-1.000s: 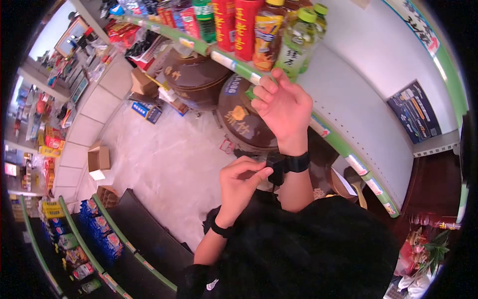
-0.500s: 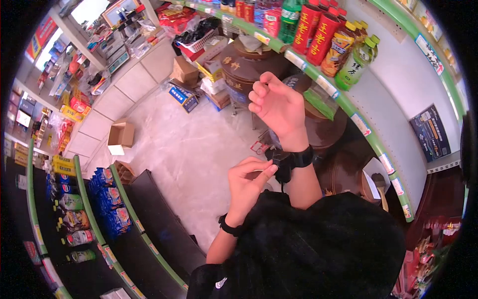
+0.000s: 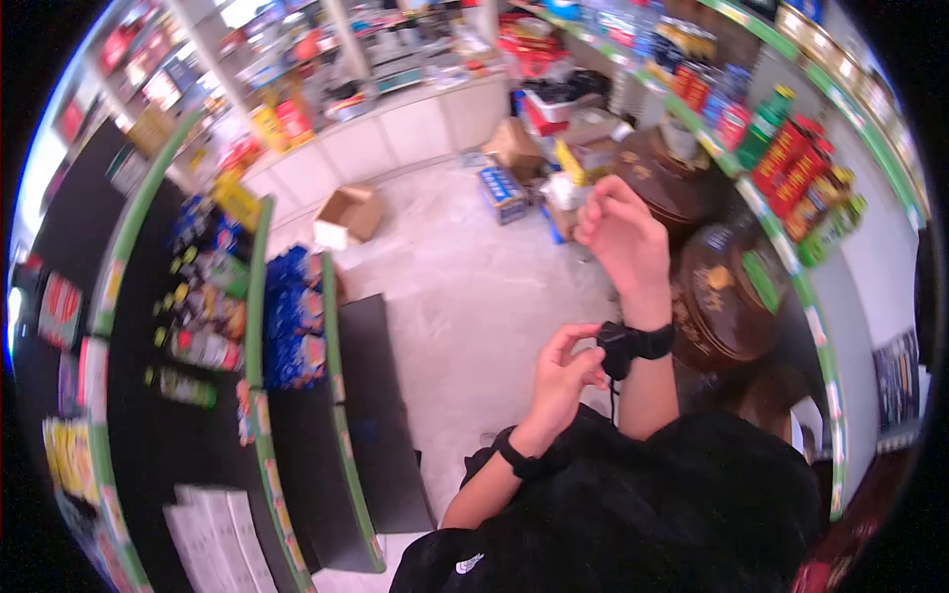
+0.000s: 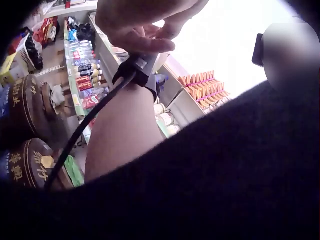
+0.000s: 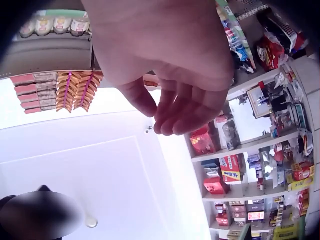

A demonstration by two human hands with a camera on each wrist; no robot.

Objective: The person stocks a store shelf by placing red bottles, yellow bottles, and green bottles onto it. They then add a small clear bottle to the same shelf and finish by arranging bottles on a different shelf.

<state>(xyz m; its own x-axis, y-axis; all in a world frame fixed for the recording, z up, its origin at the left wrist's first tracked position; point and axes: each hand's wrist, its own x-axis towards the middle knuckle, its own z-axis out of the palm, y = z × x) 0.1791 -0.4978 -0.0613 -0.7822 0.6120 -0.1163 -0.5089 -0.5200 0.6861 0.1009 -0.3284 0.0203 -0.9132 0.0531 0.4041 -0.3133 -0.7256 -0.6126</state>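
Note:
In the head view my left hand (image 3: 561, 385) pinches a small black camera (image 3: 615, 350) strapped to the right wrist, thumb and fingertips against its side. The left wrist view has the left hand (image 4: 142, 25) above that camera (image 4: 143, 64), from which a black cable runs down along the forearm. My right hand (image 3: 630, 242) is raised just beyond, its fingers loosely bent and holding nothing. The same right hand (image 5: 170, 55) fills the top of the right wrist view, fingers hanging curled with nothing between them.
Bottle shelves (image 3: 259, 296) stand on the left; another drinks shelf (image 3: 816, 306) runs along the right above large brown jars (image 3: 727, 296). An open cardboard box (image 3: 351, 214) lies on the pale floor (image 3: 465, 277), near a white-fronted counter (image 3: 405, 133).
The head view has swung left, bringing in more of the left shelves and counter. Both hands appear farther right in it, still together in much the same pose.

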